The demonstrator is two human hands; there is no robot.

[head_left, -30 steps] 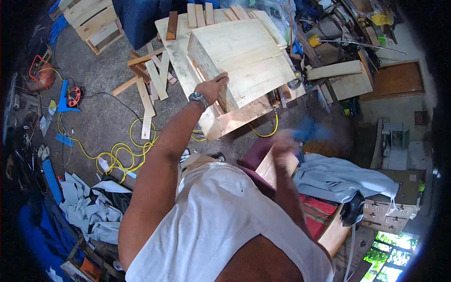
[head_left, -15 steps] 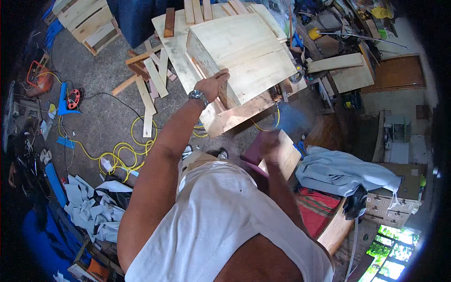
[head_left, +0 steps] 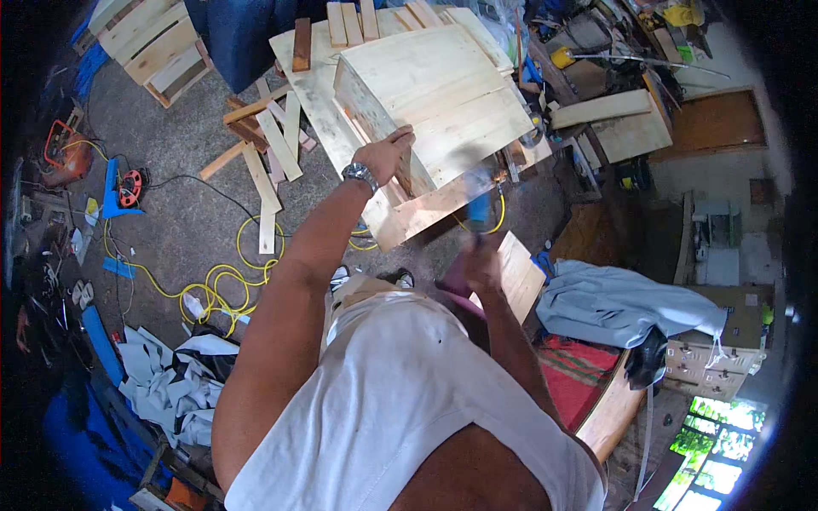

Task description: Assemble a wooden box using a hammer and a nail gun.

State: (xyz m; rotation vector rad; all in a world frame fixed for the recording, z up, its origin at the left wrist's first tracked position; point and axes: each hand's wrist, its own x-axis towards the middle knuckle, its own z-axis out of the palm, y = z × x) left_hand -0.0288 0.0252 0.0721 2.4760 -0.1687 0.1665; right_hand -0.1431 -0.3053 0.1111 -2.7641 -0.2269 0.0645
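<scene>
A pale wooden box [head_left: 443,94] made of planks lies tilted on a wooden board [head_left: 422,213] above the floor. My left hand [head_left: 388,153], with a wristwatch, grips the box's near edge at the open side. My right hand [head_left: 481,255] is closed around a blue-handled tool [head_left: 479,209], probably a hammer. The tool is blurred by motion, and its head is close to the box's lower front edge. My white shirt and both forearms fill the lower middle of the view.
Loose wooden slats [head_left: 264,145] lie on the grey floor left of the box, near a coiled yellow cable [head_left: 226,277]. A slatted crate [head_left: 153,43] sits far left. A short plank [head_left: 521,272] and a blue-grey cloth [head_left: 622,298] are on my right. Cluttered shelves stand behind.
My right hand with the blue-handled tool has swung from the right side in toward the box's lower edge. My left hand has kept its grip on the box.
</scene>
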